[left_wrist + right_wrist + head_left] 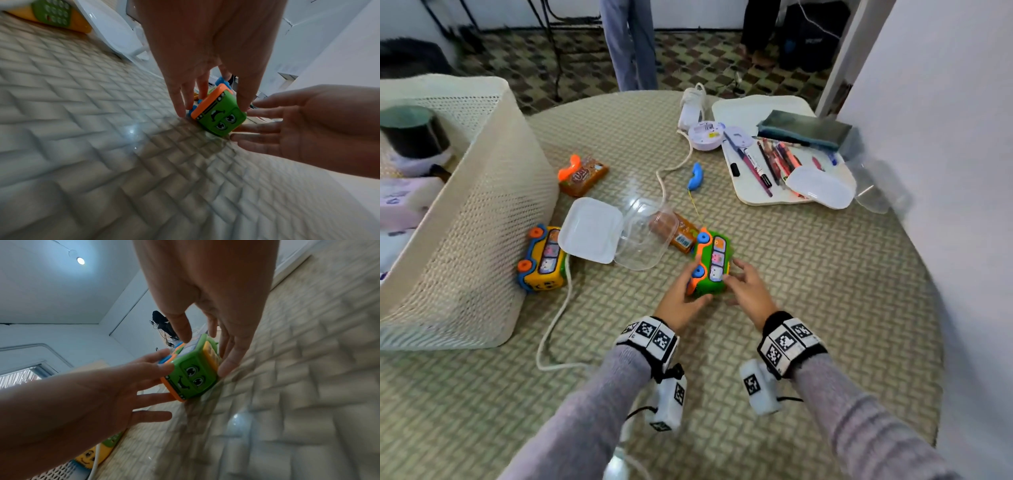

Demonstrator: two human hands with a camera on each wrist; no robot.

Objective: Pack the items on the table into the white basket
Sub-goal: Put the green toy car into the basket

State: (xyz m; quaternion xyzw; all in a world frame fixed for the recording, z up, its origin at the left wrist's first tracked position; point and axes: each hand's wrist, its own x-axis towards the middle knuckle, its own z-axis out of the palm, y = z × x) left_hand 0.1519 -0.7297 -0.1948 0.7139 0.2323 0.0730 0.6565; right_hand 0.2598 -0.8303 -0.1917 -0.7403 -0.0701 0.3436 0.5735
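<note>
Both hands close on the green toy bus (711, 263), which lies on its side on the worktop (808, 291) just in front of the person. The left hand (681, 301) sets spread, nearly straight fingers against the orange underside by a blue wheel; the right hand (750, 287) brings straight fingers against the opposite face, thumb over the top edge. Neither hand has curled round the toy, so the grasp appears not yet complete.

To do the step well: press from both sides at once, then lift clear before swinging left. A thin yellow string leads from the bus to the blue handset (695, 175) farther back; it would likely trail and could catch the clear container (640, 236) with its white lid (590, 233), which sits just beside the bus over a brown snack packet (683, 233). Gathering the handset first seems prudent.

The white basket (482, 192), of perforated plastic, stands at the left edge and already holds some things. Against its wall lies a yellow toy bus (542, 260), near a white cable (554, 325). Beyond are an orange packet (582, 174) and a white tray (753, 185) of pens.

The worktop bears a woven-pattern cover under a glossy film. Beyond it: patterned floor, white walls, and the legs of two standing persons.
</note>
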